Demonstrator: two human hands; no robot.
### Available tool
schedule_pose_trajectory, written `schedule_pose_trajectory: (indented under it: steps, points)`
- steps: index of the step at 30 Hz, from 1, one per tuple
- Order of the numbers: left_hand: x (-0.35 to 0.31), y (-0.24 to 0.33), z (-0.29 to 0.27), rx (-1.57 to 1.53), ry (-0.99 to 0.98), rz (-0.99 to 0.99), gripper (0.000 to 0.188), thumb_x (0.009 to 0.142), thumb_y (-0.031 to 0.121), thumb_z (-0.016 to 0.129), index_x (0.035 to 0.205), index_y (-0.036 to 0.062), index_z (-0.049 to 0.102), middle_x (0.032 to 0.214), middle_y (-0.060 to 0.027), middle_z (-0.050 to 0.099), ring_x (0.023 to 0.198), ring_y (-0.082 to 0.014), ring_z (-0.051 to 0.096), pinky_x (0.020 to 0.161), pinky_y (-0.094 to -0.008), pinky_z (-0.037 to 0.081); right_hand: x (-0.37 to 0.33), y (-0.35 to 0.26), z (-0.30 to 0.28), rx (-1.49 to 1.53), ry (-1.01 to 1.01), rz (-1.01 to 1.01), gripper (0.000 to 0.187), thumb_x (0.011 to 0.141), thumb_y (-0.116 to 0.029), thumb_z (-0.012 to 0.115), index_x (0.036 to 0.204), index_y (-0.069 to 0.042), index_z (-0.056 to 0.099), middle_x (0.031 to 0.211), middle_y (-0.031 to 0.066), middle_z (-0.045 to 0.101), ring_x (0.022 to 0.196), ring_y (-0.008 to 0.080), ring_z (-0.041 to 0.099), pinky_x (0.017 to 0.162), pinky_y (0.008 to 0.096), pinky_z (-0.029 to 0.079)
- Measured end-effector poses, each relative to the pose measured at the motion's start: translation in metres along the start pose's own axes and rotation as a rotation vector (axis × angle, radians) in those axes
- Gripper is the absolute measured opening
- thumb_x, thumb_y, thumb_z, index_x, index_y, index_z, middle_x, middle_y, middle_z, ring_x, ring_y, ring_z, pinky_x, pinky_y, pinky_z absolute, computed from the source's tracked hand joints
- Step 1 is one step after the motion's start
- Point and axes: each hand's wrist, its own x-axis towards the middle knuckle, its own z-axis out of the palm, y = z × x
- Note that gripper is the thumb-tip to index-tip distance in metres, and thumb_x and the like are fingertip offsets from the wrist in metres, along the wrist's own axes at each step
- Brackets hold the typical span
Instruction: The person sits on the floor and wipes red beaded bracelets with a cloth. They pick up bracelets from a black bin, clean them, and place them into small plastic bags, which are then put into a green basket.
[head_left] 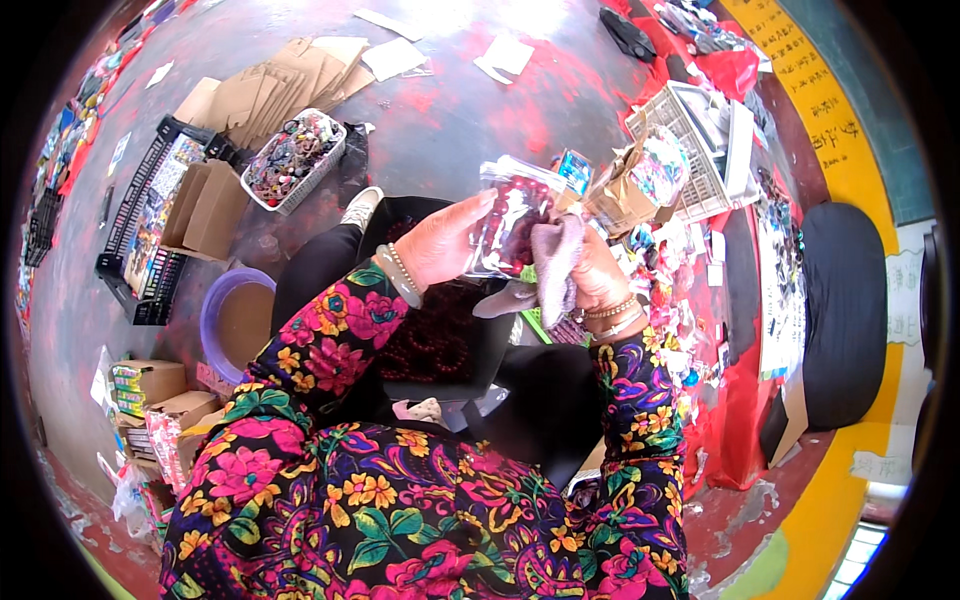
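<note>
My left hand (443, 240) is closed on the left side of a clear plastic bag (512, 222) filled with dark red, shiny beads. On the bag's right, my right hand (602, 272) is closed around a greyish-purple cloth (558, 252), which lies against the bag and hangs down below it. Whether the right fingers also grip the bag is hidden behind the cloth. Below my hands, between my legs, more dark red beads (430, 345) lie in a dark container. A bright green piece (540, 328) shows just under the cloth.
To the left stand a purple tub (212, 325), a black crate (125, 245), an open cardboard box (205, 210) and a white basket of trinkets (330, 124). Flattened cardboard (290, 80) lies beyond. On the right are a torn carton (622, 200), a white crate (668, 125) and scattered small packets.
</note>
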Motion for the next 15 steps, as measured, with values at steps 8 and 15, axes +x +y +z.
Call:
schedule_pose_trajectory:
  steps: [8,15]
  points:
    - [-0.004,0.009,-0.007,0.075,0.122,0.12,0.034,0.09,0.02,0.05,0.119,0.0035,0.048,0.11,-0.0098,0.058,0.098,-0.0182,0.058,0.083,-0.0325,0.048,0.017,0.015,0.048,-0.407,0.361,-0.08,0.012,0.082,-0.007,0.057,0.091,0.001,0.06,0.079,0.0058,0.063,0.068,0.014,0.061,0.06,0.0269,0.05]
    - [-0.002,0.014,-0.019,0.186,0.226,0.21,0.032,0.082,0.003,0.056,0.114,0.0036,0.05,0.102,-0.009,0.061,0.09,-0.0188,0.061,0.076,-0.0354,0.051,0.022,0.021,0.028,-0.13,0.473,-0.133,0.012,0.086,-0.008,0.054,0.092,0.0,0.061,0.077,0.0069,0.062,0.067,0.0153,0.061,0.057,0.0274,0.051]
